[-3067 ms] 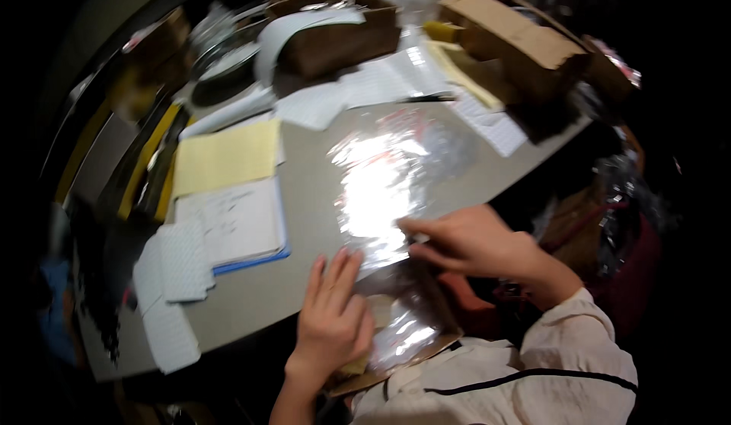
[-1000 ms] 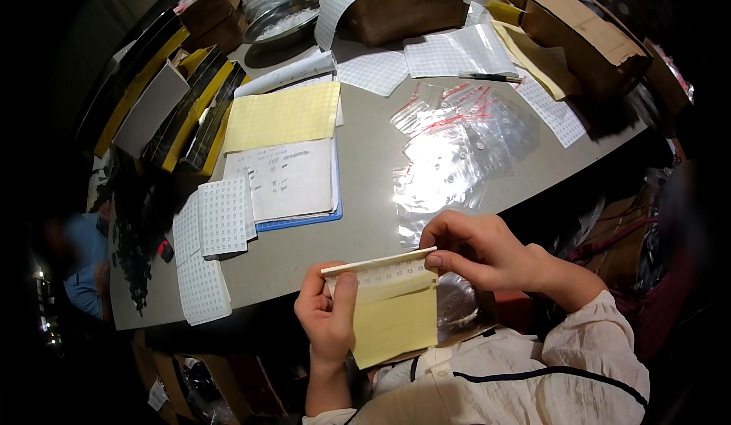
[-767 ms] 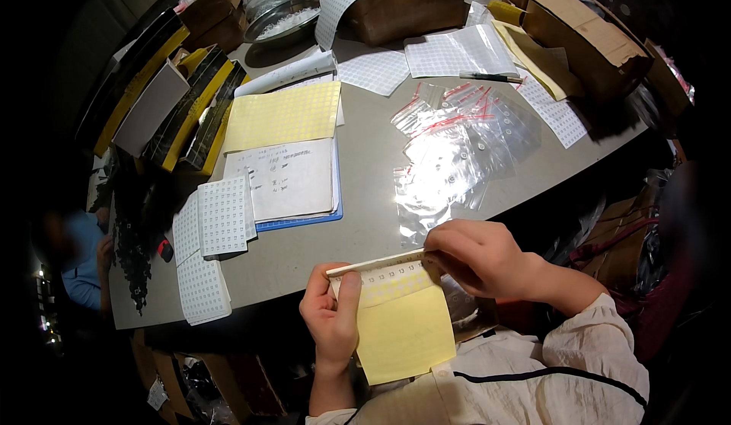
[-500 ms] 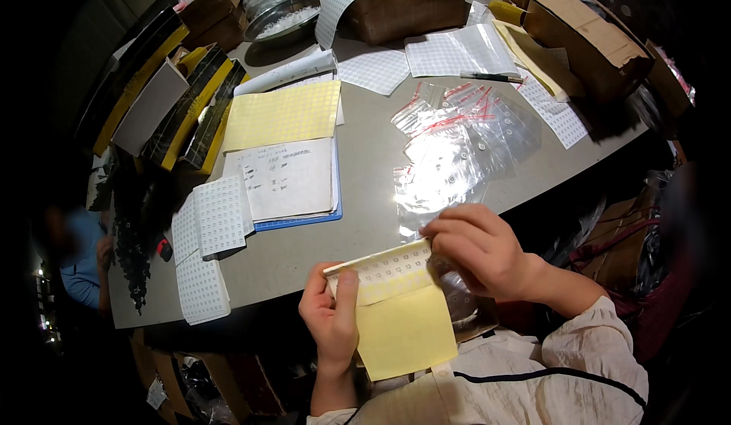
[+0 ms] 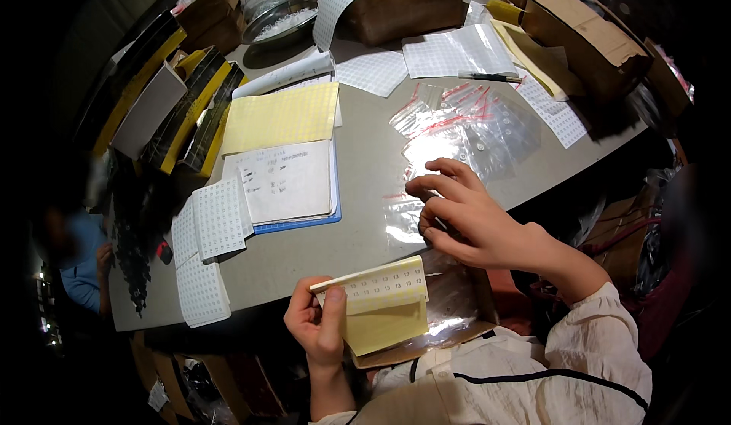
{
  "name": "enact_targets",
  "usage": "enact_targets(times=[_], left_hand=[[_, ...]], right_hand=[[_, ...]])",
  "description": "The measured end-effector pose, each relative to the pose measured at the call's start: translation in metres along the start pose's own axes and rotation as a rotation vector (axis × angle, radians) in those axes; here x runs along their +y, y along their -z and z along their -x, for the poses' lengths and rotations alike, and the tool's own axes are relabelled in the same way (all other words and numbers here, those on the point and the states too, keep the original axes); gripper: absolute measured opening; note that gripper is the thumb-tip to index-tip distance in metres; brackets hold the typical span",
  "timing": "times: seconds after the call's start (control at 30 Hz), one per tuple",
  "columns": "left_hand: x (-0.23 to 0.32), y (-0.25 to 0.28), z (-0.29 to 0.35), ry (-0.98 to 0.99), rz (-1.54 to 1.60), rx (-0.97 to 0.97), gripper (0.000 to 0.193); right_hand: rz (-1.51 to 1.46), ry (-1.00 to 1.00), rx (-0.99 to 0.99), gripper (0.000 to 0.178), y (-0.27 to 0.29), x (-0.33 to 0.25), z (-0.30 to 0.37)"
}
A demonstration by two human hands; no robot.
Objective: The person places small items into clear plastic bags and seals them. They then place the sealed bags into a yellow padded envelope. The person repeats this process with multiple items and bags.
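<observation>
My left hand [image 5: 318, 324] grips a folded sheet of small labels [image 5: 384, 324] by its left end, thumb on top. White printed labels run along its upper strip, and yellow backing hangs below. My right hand [image 5: 480, 223] hovers above the table's near edge, fingers apart and slightly bent; whether a label clings to a fingertip is too small to tell. Beneath and beside those fingers lies a clear zip bag [image 5: 403, 215]. Farther off, several overlapping clear zip bags [image 5: 476, 124] with red closure lines hold small round pieces.
Below the sheet, an open cardboard box [image 5: 481, 320] holds clear plastic. Left on the table [image 5: 365, 166] are a notebook [image 5: 289, 185] and label sheets [image 5: 221, 219]. A pen [image 5: 487, 76], a brown box [image 5: 403, 14] and a metal bowl [image 5: 285, 25] stand farther back. Another person's sleeve [image 5: 80, 276] shows at left.
My right hand has left the label sheet and moved up over the bags, its fingers spreading. My left hand has shifted slightly left and down with the sheet. The near bag has moved slightly left.
</observation>
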State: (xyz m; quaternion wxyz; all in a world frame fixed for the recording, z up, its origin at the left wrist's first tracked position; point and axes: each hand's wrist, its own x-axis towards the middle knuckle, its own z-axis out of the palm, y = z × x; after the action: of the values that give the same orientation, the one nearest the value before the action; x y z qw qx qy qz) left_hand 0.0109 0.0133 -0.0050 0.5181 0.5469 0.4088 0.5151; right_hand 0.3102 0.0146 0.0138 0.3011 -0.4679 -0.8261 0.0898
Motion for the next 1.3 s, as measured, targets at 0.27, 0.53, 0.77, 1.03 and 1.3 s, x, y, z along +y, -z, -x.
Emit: enact_targets(times=[0.27,0.53,0.77,1.03,1.3], left_hand=[[-0.001,0.008,0.002,-0.072,0.015,0.118,0.019],[0.008,-0.003,-0.002,-0.028,0.117,0.104,0.013],[0.005,-0.025,0.006,0.084,0.19,0.014,0.015],[0.005,-0.031,0.007,0.037,0.066,-0.099,0.016],[0.015,-0.043,0.002,-0.14,-0.346,-0.235,0.014]], right_hand=[[0.028,-0.218,-0.098,0.046,0.021,0.002,-0.021],[-0.326,-0.011,-0.18,0.061,0.028,-0.023,-0.01],[-0.486,-0.134,-0.082,0.05,0.007,-0.049,0.004],[-0.665,-0.381,-0.137,0.042,0.008,-0.046,0.016],[0.261,-0.012,0.127,0.049,0.026,-0.062,0.003]])
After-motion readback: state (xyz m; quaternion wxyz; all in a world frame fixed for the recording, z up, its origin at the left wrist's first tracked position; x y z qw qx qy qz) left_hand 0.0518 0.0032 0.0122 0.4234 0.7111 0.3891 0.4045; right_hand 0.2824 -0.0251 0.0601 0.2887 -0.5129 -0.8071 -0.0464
